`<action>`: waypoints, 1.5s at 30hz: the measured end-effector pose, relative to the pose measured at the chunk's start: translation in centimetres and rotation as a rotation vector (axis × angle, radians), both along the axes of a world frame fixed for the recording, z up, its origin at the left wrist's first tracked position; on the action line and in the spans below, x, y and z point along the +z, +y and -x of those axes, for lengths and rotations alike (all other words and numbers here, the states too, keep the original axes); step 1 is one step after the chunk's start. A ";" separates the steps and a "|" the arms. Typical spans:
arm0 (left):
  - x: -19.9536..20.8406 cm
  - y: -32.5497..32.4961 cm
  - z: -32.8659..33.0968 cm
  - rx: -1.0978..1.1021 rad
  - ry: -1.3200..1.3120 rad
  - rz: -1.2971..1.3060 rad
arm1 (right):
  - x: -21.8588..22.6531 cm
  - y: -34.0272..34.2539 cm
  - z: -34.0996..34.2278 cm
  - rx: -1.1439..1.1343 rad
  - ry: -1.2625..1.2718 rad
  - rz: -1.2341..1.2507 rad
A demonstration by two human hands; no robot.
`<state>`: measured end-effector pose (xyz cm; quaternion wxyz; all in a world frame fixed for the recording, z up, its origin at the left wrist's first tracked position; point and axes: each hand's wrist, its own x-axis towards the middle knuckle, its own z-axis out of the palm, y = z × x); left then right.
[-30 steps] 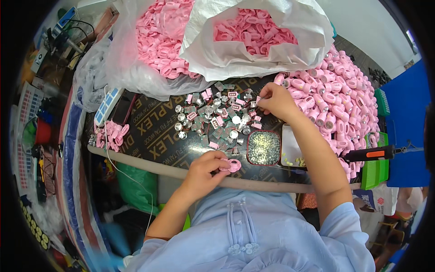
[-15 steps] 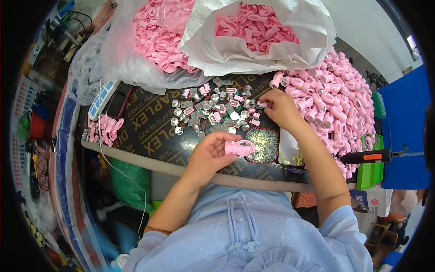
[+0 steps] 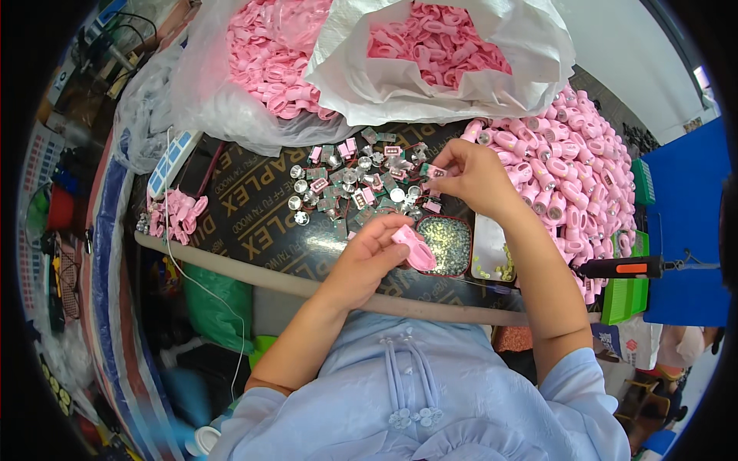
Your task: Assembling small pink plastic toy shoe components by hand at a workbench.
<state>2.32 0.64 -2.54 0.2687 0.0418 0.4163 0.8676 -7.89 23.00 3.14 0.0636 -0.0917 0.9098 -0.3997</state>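
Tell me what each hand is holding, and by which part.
The left hand holds a pink plastic case by the end nearer the palm. The right hand pinches a small pink-and-green part by its right edge.

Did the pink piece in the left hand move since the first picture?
Yes. The pink piece in the left hand moved forward and rightward, nearer the red-rimmed tray.

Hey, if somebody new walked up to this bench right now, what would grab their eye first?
Probably the big heap of pink casings on the right, then the open white bag full of pink shells toward the back. Near the middle, the left hand holds one pink piece, while the right hand pinches a small part beside scattered silvery cups and circuit pieces.
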 end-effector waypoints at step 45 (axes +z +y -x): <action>0.9 1.4 -0.7 0.344 -0.153 -0.275 | -0.6 -3.7 -8.8 0.269 0.641 0.060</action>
